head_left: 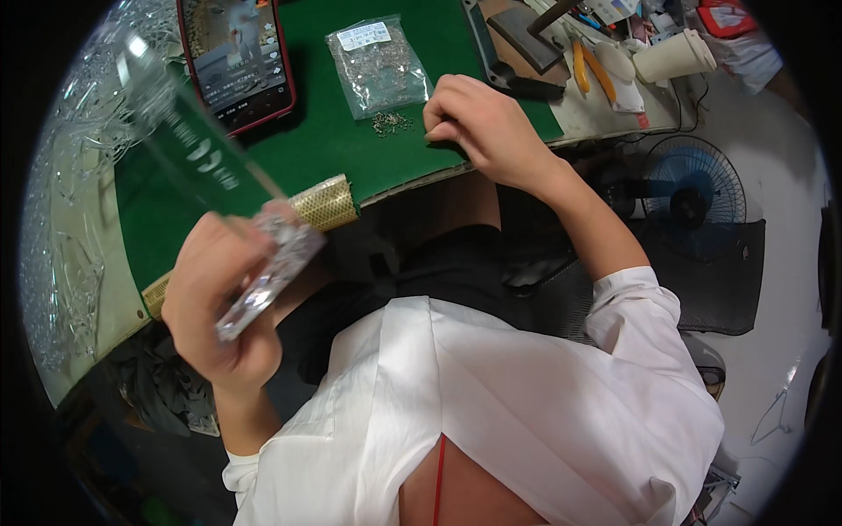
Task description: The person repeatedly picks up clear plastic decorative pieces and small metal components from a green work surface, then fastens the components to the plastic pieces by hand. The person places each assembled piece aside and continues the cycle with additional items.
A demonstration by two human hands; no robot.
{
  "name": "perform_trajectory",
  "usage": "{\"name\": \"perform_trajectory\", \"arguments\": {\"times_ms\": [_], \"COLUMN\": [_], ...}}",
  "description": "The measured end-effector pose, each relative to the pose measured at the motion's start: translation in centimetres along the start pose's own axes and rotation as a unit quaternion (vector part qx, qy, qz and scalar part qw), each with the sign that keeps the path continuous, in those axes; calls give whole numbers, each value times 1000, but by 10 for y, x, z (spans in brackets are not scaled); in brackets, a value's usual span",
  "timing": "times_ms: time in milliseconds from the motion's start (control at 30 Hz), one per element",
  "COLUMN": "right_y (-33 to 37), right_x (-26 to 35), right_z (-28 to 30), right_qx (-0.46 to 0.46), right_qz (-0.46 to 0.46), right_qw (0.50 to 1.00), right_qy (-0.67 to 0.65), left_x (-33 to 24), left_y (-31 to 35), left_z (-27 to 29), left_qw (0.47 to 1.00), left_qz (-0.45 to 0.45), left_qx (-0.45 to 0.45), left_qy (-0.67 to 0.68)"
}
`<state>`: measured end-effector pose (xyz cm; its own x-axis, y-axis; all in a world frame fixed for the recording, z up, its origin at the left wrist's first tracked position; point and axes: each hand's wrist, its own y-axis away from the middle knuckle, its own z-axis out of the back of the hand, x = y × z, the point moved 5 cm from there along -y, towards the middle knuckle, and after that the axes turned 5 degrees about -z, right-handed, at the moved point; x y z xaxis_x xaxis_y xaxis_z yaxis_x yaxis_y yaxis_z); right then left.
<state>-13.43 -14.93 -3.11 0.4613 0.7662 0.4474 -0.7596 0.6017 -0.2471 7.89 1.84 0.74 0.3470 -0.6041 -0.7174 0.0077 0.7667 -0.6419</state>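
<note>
My left hand point(215, 298) is closed around a clear plastic piece point(197, 145) with white lettering on its long flat panel. The thicker, glossy end point(276, 276) shows at my fingers, and the panel slants up and away to the left, blurred. My right hand point(478, 123) rests curled at the green mat's point(316, 131) near edge; its fingertips are pinched together, and whatever they hold is hidden. Just left of that hand lies a small heap of tiny metal parts point(391, 124). Behind the heap is a clear bag point(381, 66) of similar parts.
A phone point(237, 61) in a red case stands at the far left of the mat. Many clear plastic pieces point(66, 228) are piled along the left. Perforated gold tubing point(324, 202) lines the front edge. Orange-handled pliers point(595, 72), a cup point(675, 57) and a fan point(693, 197) are right.
</note>
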Motion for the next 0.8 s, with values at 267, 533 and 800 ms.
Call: {"name": "perform_trajectory", "arguments": {"times_ms": [267, 533, 800], "right_y": [-6, 4, 4], "right_x": [55, 63, 57], "right_z": [81, 92, 93], "right_qx": [-113, -101, -110], "right_qz": [158, 119, 142], "right_qw": [929, 964, 949], "right_qy": [-314, -216, -260], "left_x": [18, 17, 16], "left_y": [-48, -55, -56], "left_z": [-83, -98, -93], "left_qw": [994, 992, 991], "left_qz": [-47, -66, -82], "left_qx": [18, 38, 83], "left_qy": [100, 102, 67]}}
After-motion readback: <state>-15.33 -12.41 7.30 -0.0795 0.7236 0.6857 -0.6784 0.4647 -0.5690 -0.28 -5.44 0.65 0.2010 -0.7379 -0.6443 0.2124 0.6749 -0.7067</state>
